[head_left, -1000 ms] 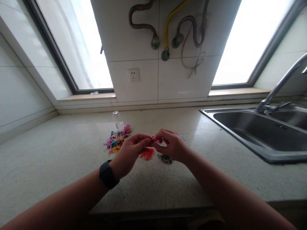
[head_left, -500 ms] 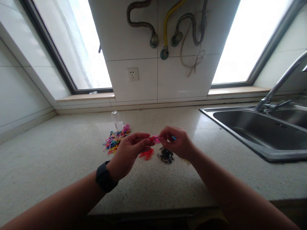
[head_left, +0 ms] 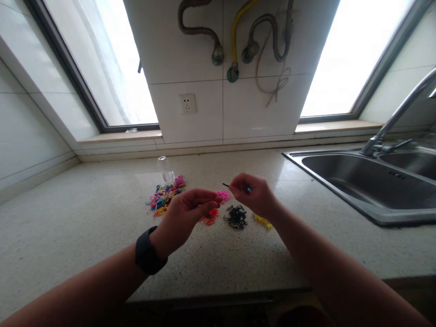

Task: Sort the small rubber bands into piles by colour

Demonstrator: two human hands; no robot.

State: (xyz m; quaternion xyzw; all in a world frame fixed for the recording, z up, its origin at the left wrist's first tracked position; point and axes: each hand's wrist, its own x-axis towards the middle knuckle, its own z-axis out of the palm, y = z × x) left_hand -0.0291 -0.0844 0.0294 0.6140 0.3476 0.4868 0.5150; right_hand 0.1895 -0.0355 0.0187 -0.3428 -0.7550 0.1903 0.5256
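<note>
Kitchen, evidently: a steel sink (head_left: 350, 181) with curved faucet (head_left: 398, 116) sat in a speckled countertop (head_left: 102, 195), with a yellow pipe (head_left: 234, 36) and ribbed hoses (head_left: 197, 31) on tiled wall (head_left: 204, 127).

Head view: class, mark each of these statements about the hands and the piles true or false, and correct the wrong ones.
1. The right hand pinches a thin dark piece. True.
2. The black pile lies between the red pile and the yellow pile. True.
3. A dark band circles the right wrist. False: the dark band circles the left wrist.
4. The sink is left of the piles. False: the sink is right of them.
</note>
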